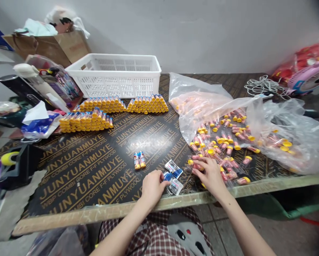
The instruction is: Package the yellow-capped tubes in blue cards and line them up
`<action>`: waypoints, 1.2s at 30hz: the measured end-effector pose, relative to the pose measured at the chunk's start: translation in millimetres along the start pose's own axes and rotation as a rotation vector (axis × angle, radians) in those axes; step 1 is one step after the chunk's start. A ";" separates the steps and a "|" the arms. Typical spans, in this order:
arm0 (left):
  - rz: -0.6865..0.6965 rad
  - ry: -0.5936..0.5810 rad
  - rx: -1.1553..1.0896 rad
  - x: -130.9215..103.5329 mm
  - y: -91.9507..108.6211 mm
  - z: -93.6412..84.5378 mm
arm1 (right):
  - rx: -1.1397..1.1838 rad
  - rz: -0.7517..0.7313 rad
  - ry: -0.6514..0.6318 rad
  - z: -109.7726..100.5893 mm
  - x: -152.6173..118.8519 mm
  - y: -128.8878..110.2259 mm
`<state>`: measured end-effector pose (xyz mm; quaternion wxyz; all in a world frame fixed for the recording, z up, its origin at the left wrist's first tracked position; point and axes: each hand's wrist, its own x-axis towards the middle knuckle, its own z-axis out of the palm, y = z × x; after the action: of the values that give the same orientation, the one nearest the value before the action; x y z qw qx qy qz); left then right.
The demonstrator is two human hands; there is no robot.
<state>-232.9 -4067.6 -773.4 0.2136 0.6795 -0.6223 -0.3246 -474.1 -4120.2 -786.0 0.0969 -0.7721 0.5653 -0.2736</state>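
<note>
My left hand (153,185) is closed at the near side of the table, its fingertips at a small pile of blue-and-white printed labels (174,169). Whatever it may pinch is hidden by the fingers. My right hand (211,176) reaches into a loose heap of clear tubes (223,145) with pink contents and yellow caps. Its thumb and fingers close round one such tube (191,162) at the heap's left edge. Two labelled tubes (139,160) stand side by side, left of the labels.
Stacked rows of labelled tubes (86,122) lie at the back left, before a white plastic basket (119,80). Clear plastic bags (202,106) spread over the right side. A black tape dispenser (22,167) sits far left; a pink fan (309,78) stands back right.
</note>
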 end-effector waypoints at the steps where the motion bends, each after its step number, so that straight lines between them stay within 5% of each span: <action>1: -0.007 -0.001 0.000 0.0 0.5 2.1 | 0.009 -0.004 0.005 -0.4 -0.8 -1.9; 12: 0.061 0.076 0.007 -4.3 -1.1 -3.3 | 0.478 0.210 0.006 -3.0 -10.0 -46.8; 17: -0.030 0.130 -0.526 -3.5 0.4 -6.6 | 0.631 0.288 0.070 -6.8 -21.0 -69.7; 20: -0.222 0.089 -0.984 -0.1 1.4 -14.0 | 0.686 0.233 0.120 -11.9 -25.7 -83.9; 23: -0.314 0.092 -1.211 3.2 1.7 -23.4 | 0.743 0.192 0.134 -13.5 -30.8 -95.0; 36: -0.483 0.205 -1.439 4.1 1.9 -34.9 | 0.588 -0.071 0.283 1.7 -43.6 -107.1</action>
<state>-209.5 -4075.8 -748.3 0.5833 0.5170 -0.0686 -0.6227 -394.5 -4043.5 -751.8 0.2266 -0.6845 0.4427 -0.5331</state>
